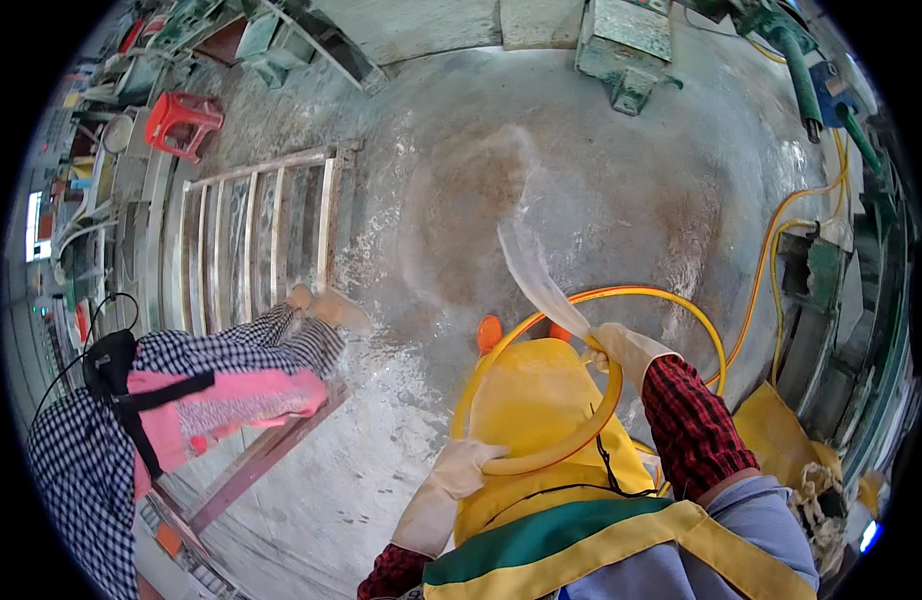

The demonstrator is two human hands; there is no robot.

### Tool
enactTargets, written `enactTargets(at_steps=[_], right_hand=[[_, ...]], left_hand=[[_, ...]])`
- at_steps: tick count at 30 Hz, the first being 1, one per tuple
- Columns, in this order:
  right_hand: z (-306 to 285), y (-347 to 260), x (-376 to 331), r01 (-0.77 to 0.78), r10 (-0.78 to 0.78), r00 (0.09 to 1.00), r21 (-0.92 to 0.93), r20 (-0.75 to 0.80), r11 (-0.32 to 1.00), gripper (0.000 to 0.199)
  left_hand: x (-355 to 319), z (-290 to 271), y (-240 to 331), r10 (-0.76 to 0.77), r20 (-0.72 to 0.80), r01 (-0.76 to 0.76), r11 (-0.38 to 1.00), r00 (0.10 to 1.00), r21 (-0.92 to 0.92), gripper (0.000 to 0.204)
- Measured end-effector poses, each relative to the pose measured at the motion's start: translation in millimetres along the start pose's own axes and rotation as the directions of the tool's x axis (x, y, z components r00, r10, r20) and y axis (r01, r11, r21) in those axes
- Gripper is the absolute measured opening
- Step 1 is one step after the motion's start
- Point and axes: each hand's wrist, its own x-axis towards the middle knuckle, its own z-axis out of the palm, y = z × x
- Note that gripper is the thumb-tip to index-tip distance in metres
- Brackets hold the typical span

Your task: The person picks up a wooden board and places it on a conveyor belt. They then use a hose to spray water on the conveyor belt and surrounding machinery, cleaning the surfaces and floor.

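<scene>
A yellow hose (603,415) loops in front of my yellow apron (533,395). My right hand (626,350), in a pale glove, is closed around the hose near its outlet. From there a flat jet of water (536,275) shoots forward onto the wet floor (461,215). Lower and to the left, my left hand (466,468), gloved as well, grips another stretch of the same hose at waist height. Its fingertips are partly hidden against the apron. Below the loop show the tips of my orange boots (490,334).
A co-worker in a checked garment (221,350) and pink apron stands at the left, by a slatted metal frame (253,235). A red stool (184,126) is at the far left. Green machinery (626,50) is ahead; more hose (771,240) trails along the right.
</scene>
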Motion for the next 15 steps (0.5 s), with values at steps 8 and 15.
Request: enactTargets(at_steps=[8,15], right_hand=[[4.3,12.0,53.5,0.219,-0.188,0.959,-0.132,0.211,0.967,0.030],[17.2,-53.5,33.6,0.128,-0.154,0.981,0.206,0.118,0.970,0.032]], left_hand=[[-11.1,14.4,32.8,-0.099,-0.097,0.088,0.990,0.990,-0.115,0.036],[1.2,-39.2,67.6,-0.252,-0.134,0.204,0.933,0.958,-0.297,0.032]])
